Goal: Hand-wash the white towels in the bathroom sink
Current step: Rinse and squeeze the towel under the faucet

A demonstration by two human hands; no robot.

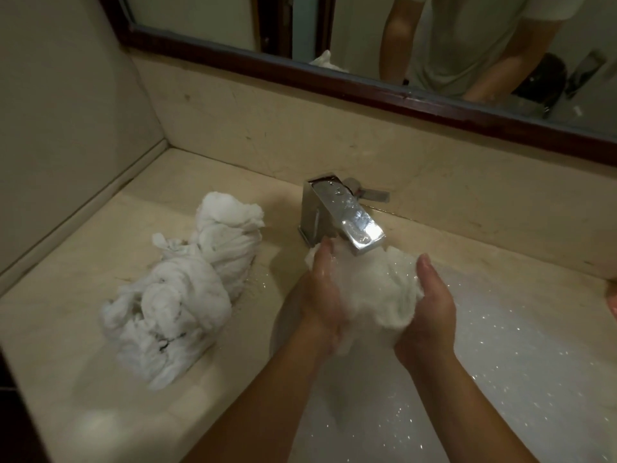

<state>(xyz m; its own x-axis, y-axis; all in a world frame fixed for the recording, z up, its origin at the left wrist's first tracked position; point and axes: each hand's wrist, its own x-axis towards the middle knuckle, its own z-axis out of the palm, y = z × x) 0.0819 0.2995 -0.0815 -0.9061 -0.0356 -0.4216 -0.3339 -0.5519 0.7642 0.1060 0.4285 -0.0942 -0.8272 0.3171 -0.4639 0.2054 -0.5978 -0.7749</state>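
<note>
Two hands meet over the sink (507, 369), and between them I hold one bunched white towel (370, 289) just under the spout of the tap (340, 218). My left hand (322, 295) presses on the towel's left side. The fingers I can see lie close together and nearly straight against the cloth, though blur hides the rest. My right hand (430, 319) cups the towel from the right and from below, thumb pointing up. Its fingers go under the wad, so I cannot see their tips. The towel hangs clear of the basin, touching or almost touching the spout's underside; I cannot tell which.

Left of the tap, a pile (180, 289) of twisted white towels lies on the beige counter (66, 345), near the basin's edge and well apart from my hands. Droplets glitter across the basin. Above the backsplash a dark-framed mirror (367, 91) reflects arms and a pale shirt.
</note>
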